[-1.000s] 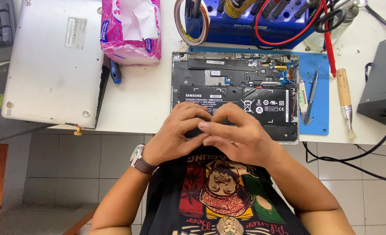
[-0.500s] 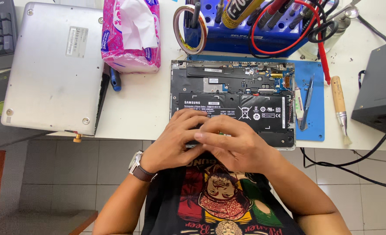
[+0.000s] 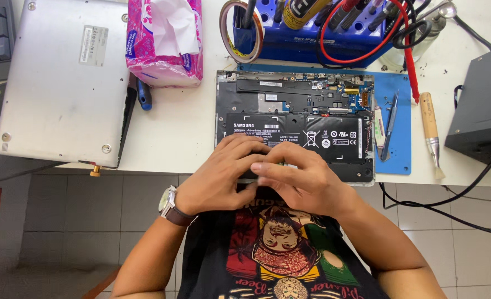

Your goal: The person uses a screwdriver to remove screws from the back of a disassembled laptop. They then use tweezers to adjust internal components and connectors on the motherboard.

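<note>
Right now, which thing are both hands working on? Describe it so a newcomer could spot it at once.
On the white table, right of the closed silver laptop, lies an opened laptop partly on a blue mat. The left hand and right hand meet at its near edge; only it shows a black battery and circuit boards.

Both hands meet over the near edge of an opened laptop [image 3: 295, 119] lying bottom-up on the white table [image 3: 179, 133]. The left hand [image 3: 220, 177] (a watch with a brown strap on its wrist) curls its fingers over the black battery [image 3: 312, 138], and the right hand [image 3: 301, 180] lies against it, fingertips touching; whatever their grip closes on is hidden beneath them. A blue mat [image 3: 398, 127] under the laptop's right side carries tweezers [image 3: 389, 124]. Just right of it lies a wooden-handled brush [image 3: 431, 133]. At the left rests a silver back cover [image 3: 63, 83], with a pink tissue pack [image 3: 165, 41] beside it and a blue tool rack [image 3: 312, 33] behind.
</note>
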